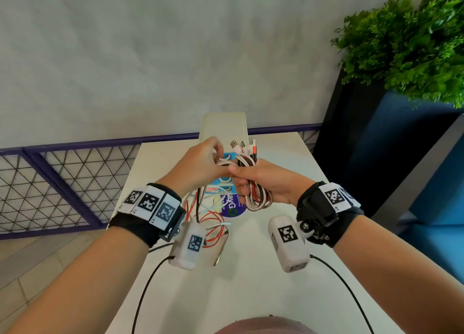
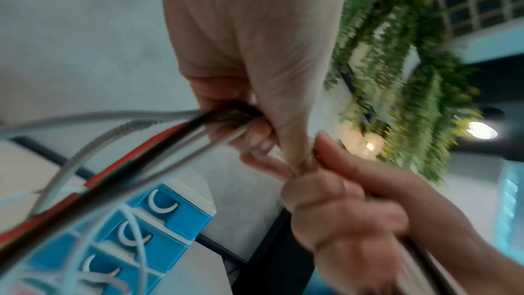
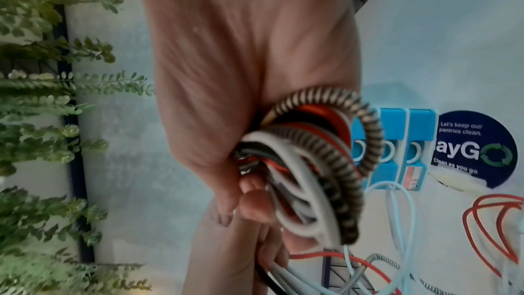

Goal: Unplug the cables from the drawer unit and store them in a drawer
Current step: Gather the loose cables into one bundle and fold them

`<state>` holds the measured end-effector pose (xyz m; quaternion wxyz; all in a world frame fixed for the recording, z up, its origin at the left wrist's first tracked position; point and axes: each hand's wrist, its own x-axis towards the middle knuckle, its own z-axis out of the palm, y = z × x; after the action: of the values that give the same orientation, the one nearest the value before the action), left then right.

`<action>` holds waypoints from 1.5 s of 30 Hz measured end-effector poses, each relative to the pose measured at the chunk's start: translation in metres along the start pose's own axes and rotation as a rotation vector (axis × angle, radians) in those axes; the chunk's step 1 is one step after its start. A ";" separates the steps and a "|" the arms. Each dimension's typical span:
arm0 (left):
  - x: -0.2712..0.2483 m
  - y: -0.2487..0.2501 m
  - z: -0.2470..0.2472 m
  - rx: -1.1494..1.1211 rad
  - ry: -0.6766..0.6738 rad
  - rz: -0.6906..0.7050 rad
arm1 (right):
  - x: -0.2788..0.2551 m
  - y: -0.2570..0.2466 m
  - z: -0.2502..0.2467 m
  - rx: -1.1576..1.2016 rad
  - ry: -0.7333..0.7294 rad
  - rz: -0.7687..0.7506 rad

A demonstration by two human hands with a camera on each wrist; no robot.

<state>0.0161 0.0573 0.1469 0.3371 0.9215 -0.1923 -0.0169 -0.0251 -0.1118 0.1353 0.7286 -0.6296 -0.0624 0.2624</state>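
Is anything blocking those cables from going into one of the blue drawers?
Yes: every drawer in view looks closed, so one must be opened first. Both the left hand and right hand grip the cables.

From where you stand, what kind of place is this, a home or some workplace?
Probably an office pantry or break area. The round sticker on the white table reads "Let's keep our pantries clean", and a planter of greenery tops a blue partition.
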 end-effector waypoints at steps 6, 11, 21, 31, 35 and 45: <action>-0.004 -0.014 -0.008 -0.500 -0.449 -0.211 | 0.001 0.001 -0.001 0.007 0.036 -0.032; -0.008 -0.017 -0.004 -0.762 -0.439 -0.215 | 0.000 0.001 -0.007 0.088 0.032 -0.013; -0.010 -0.013 -0.004 -0.949 -0.499 -0.240 | 0.005 -0.004 -0.010 0.111 0.187 -0.086; -0.016 -0.015 0.009 -0.866 -0.418 -0.127 | 0.017 0.003 -0.020 0.060 0.242 -0.089; -0.018 0.004 0.018 -0.586 -0.348 -0.052 | 0.017 0.007 -0.020 0.089 0.246 -0.056; -0.024 0.042 0.048 0.031 -0.108 0.100 | 0.003 -0.002 -0.007 0.280 0.099 0.035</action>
<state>-0.0280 0.0071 0.1343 0.3123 0.9136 -0.2562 -0.0469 -0.0191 -0.1163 0.1353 0.8067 -0.5351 0.0216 0.2500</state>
